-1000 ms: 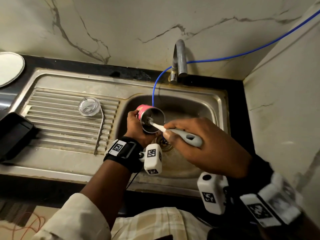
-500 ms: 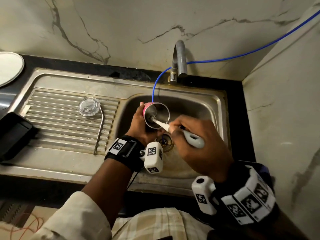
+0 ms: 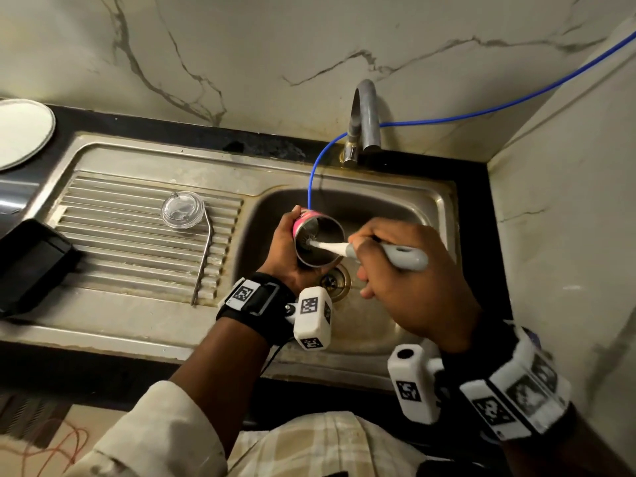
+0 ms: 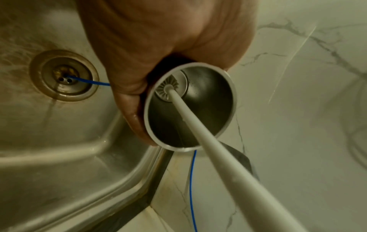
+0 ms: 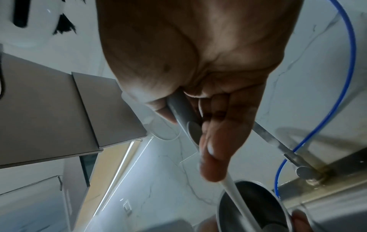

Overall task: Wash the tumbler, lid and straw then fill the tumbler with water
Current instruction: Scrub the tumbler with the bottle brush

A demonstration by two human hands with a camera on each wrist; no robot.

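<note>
Tumbler: pink outer wall, plain steel-grey interior; the brush entering it is white along the shaft and grey at the handle. Sink: dull silver, with a thin blue tube behind the tumbler. Lid, left of the tumbler: clear; wall: off-white marble, grey-veined.

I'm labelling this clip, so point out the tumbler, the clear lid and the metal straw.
tumbler (image 3: 318, 241): head view, steel inner wall.
clear lid (image 3: 182, 210): head view, centre of its top.
metal straw (image 3: 203, 266): head view, middle of its long shaft.
</note>
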